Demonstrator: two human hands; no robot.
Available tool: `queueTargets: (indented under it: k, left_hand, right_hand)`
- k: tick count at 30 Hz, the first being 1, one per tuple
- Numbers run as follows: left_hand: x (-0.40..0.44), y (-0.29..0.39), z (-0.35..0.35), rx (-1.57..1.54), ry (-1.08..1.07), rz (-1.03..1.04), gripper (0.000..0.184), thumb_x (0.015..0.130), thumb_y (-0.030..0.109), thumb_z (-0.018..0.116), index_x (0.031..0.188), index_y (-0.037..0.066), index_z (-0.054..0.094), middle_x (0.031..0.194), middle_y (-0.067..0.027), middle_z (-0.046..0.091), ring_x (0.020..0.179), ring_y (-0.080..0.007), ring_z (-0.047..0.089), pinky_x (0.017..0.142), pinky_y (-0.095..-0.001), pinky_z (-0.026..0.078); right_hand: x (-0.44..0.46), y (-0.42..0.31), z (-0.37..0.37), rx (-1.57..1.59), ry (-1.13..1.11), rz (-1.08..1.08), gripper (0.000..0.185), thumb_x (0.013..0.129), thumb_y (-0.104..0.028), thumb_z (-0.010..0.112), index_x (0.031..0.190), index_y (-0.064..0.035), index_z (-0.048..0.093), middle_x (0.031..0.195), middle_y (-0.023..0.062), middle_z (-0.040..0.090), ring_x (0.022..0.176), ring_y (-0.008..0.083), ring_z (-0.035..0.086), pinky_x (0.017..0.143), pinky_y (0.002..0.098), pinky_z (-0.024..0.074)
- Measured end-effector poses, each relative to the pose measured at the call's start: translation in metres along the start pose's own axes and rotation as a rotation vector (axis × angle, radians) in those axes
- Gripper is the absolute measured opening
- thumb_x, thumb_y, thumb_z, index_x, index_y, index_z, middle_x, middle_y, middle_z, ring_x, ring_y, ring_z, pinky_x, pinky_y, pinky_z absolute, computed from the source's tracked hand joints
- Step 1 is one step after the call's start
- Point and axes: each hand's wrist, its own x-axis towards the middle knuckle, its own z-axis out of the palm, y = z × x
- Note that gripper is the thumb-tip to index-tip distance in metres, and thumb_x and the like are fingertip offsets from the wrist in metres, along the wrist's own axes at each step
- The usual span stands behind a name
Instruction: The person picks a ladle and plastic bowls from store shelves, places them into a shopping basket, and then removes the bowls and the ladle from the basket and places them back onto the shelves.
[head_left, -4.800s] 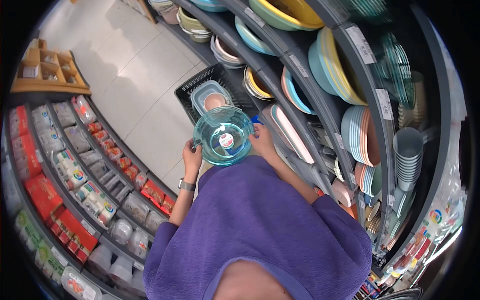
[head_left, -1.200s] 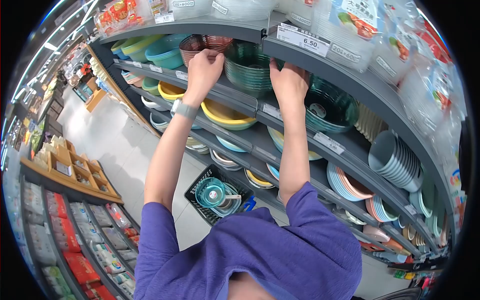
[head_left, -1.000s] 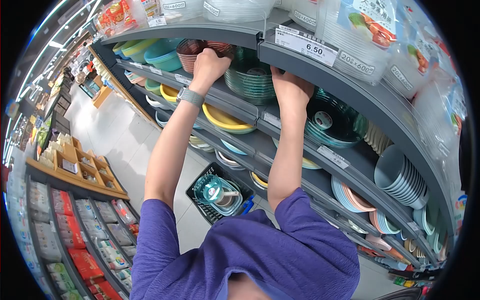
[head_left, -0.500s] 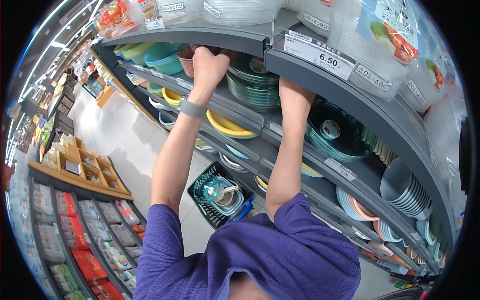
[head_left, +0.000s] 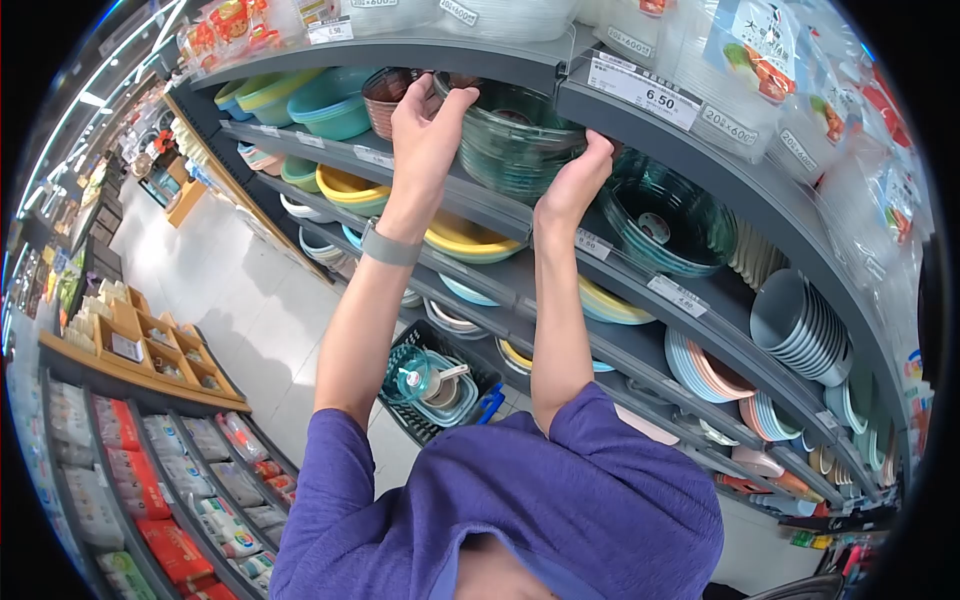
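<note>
Tiled floor [head_left: 270, 310] shows at left of the frame, beyond stocked shelves of packaged goods. At upper centre, a clear green basin [head_left: 492, 128] sits at the top of a stack of basins [head_left: 505, 178], beneath an overhanging shelf edge [head_left: 450, 62]. The left hand [head_left: 418, 150] has its grip on the basin's left rim; the right hand [head_left: 568, 195] grasps the rim at the opposite side, though its fingertips are partly hidden. Reddish basins [head_left: 383, 108] stand just left of the stack, and dark green basins [head_left: 655, 238] to its right. Lower centre, a black basket [head_left: 412, 426] on the floor holds a clear teal basin [head_left: 411, 380] among other wares.

The basin could knock the overhang if raised too steeply, the gap being tight. Nested walls may cling, dragging lower basins along. Uneven pull, or smooth plastic slipping from a shallow fingertip hold, could tip it.
</note>
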Motion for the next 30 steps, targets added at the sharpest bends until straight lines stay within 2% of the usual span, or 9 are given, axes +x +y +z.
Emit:
queueTargets:
  k: [5, 9, 11, 15, 19, 20, 23, 25, 30]
  left_hand:
    - [-0.029, 0.014, -0.017, -0.061, 0.025, -0.047, 0.045, 0.089, 0.012, 0.069, 0.125, -0.009, 0.054, 0.107, -0.0073, 0.066, 0.098, -0.0097, 0.058, 0.088, -0.0236, 0.044]
    - [-0.086, 0.037, -0.051, -0.041, 0.028, 0.054, 0.054, 0.091, -0.001, 0.06, 0.14, -0.011, 0.039, 0.13, -0.0142, 0.058, 0.117, -0.0157, 0.055, 0.1, -0.0282, 0.043]
    - [-0.115, 0.037, -0.083, 0.045, 0.05, 0.073, 0.058, 0.09, -0.005, 0.057, 0.144, -0.011, 0.035, 0.141, -0.0169, 0.049, 0.128, -0.0197, 0.049, 0.106, -0.031, 0.04]
    - [-0.168, 0.033, -0.158, 0.097, 0.15, -0.048, 0.055, 0.089, -0.007, 0.055, 0.141, -0.011, 0.038, 0.136, -0.0167, 0.055, 0.125, -0.0203, 0.053, 0.104, -0.0309, 0.042]
    - [-0.217, 0.002, -0.234, 0.169, 0.313, -0.16, 0.05, 0.089, -0.008, 0.056, 0.136, -0.009, 0.041, 0.13, -0.0182, 0.059, 0.118, -0.0179, 0.058, 0.096, -0.0273, 0.048]
    - [-0.232, -0.006, -0.25, 0.161, 0.371, -0.204, 0.048, 0.089, -0.009, 0.056, 0.134, -0.008, 0.042, 0.127, -0.0187, 0.06, 0.115, -0.0173, 0.06, 0.093, -0.0258, 0.049]
    - [-0.291, -0.046, -0.301, 0.202, 0.495, -0.415, 0.044, 0.089, -0.007, 0.057, 0.129, -0.006, 0.042, 0.125, -0.0197, 0.06, 0.112, -0.0171, 0.062, 0.089, -0.0244, 0.051]
    - [-0.337, -0.077, -0.323, 0.235, 0.559, -0.477, 0.044, 0.089, -0.005, 0.058, 0.129, -0.006, 0.042, 0.123, -0.0181, 0.06, 0.109, -0.0166, 0.062, 0.088, -0.0243, 0.051]
    - [-0.448, -0.145, -0.349, 0.417, 0.627, -0.886, 0.041, 0.088, 0.008, 0.064, 0.123, -0.007, 0.049, 0.12, -0.016, 0.059, 0.107, -0.0197, 0.062, 0.085, -0.028, 0.051]
  right_hand:
    - [-0.035, -0.029, -0.001, -0.101, -0.034, -0.027, 0.046, 0.1, -0.029, 0.036, 0.126, 0.0079, 0.045, 0.132, 0.0186, 0.041, 0.115, 0.0271, 0.043, 0.102, 0.0362, 0.0291]
    - [-0.083, -0.043, -0.01, 0.037, -0.113, -0.169, 0.053, 0.099, -0.025, 0.033, 0.142, 0.0069, 0.036, 0.142, 0.0139, 0.038, 0.134, 0.0255, 0.038, 0.114, 0.0398, 0.0272]
    - [-0.112, -0.05, -0.02, 0.074, -0.193, -0.134, 0.063, 0.096, -0.034, 0.036, 0.144, 0.0078, 0.034, 0.147, 0.0142, 0.034, 0.137, 0.0272, 0.037, 0.114, 0.043, 0.0301]
    - [-0.173, -0.047, -0.038, -0.035, -0.417, -0.166, 0.062, 0.096, -0.03, 0.042, 0.141, 0.0123, 0.036, 0.147, 0.0236, 0.03, 0.133, 0.034, 0.04, 0.112, 0.0455, 0.0322]
    - [-0.247, -0.019, -0.047, -0.046, -0.568, 0.091, 0.047, 0.091, -0.004, 0.058, 0.135, 0.007, 0.043, 0.14, 0.0201, 0.038, 0.127, 0.0258, 0.045, 0.105, 0.0401, 0.0395]
    - [-0.265, -0.011, -0.05, -0.035, -0.569, 0.31, 0.042, 0.091, -0.002, 0.062, 0.129, 0.0054, 0.046, 0.137, 0.0191, 0.042, 0.119, 0.0218, 0.05, 0.098, 0.0351, 0.0444]
    - [-0.314, 0.022, -0.068, -0.221, -0.603, 0.766, 0.038, 0.088, -0.008, 0.07, 0.117, 0.0062, 0.05, 0.118, 0.0166, 0.058, 0.086, 0.0184, 0.065, 0.075, 0.0295, 0.053]
    - [-0.341, 0.053, -0.095, -0.529, -0.792, 0.774, 0.037, 0.081, -0.012, 0.075, 0.107, 0.0057, 0.056, 0.098, 0.0142, 0.067, 0.077, 0.0176, 0.066, 0.07, 0.0301, 0.0539]
    - [-0.404, 0.108, -0.18, -0.838, -0.89, 1.001, 0.037, 0.073, -0.017, 0.079, 0.098, 0.0045, 0.061, 0.085, 0.0134, 0.069, 0.078, 0.0181, 0.067, 0.071, 0.0306, 0.0542]
